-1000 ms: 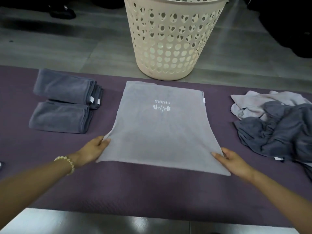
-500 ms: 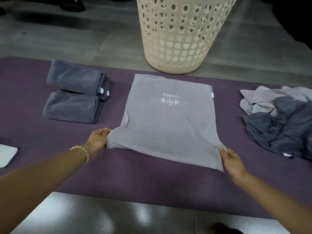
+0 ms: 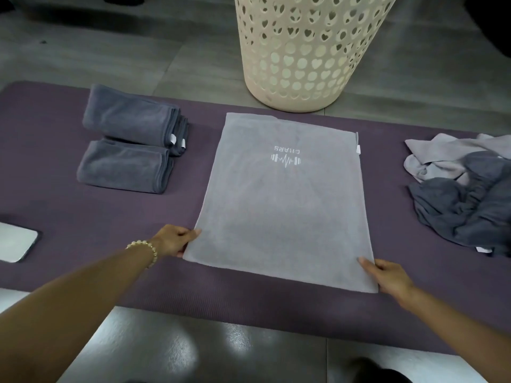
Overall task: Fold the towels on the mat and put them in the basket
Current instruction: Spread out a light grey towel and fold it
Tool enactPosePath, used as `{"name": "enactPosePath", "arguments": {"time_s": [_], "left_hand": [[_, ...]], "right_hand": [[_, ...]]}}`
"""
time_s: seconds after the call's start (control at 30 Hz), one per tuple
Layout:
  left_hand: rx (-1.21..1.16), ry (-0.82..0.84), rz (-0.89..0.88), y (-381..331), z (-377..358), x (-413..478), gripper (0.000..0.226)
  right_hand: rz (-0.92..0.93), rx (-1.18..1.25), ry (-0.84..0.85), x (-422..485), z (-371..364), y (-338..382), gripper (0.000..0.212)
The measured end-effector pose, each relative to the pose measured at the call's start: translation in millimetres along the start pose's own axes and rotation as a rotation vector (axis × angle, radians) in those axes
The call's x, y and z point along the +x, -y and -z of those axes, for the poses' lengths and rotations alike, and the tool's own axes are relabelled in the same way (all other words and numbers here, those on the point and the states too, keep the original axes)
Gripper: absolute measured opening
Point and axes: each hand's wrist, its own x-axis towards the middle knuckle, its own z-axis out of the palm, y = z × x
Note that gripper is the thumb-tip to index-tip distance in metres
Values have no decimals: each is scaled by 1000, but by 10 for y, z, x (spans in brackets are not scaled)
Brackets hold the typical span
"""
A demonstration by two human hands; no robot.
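A light grey towel [image 3: 282,205] with a white logo lies flat in the middle of the purple mat [image 3: 55,194]. My left hand [image 3: 172,240] pinches its near left corner. My right hand [image 3: 390,276] holds its near right corner against the mat. Two folded dark grey towels [image 3: 130,142] sit side by side on the mat's left part. A heap of unfolded towels [image 3: 464,189], pale and dark grey, lies at the right. The cream basket [image 3: 307,51] with heart-shaped holes stands on the floor just beyond the mat.
A white flat device [image 3: 15,244] lies at the mat's left edge. Grey tiled floor [image 3: 166,51] surrounds the mat. A dark shape [image 3: 373,371] shows at the bottom edge near me.
The towel's near edge, lifted and bunched half a second ago, now lies flat and squared. Both hands have stayed at the near corners. The view has shifted left.
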Motion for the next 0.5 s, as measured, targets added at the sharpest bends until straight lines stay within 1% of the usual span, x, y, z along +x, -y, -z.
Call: {"name": "enactPosePath", "arguments": {"time_s": [0.1, 0.2, 0.37, 0.5], "left_hand": [[-10, 48, 42, -37, 49, 75, 30], [-113, 62, 37, -194, 94, 219, 35], [-241, 15, 11, -480, 53, 492, 32], [-309, -11, -31, -730, 25, 746, 35]], "right_hand": [[-75, 47, 18, 42, 1, 36, 23], [-103, 126, 19, 127, -18, 155, 27], [-109, 242, 13, 419, -44, 465, 36], [-86, 359, 27, 719, -29, 748, 32]]}}
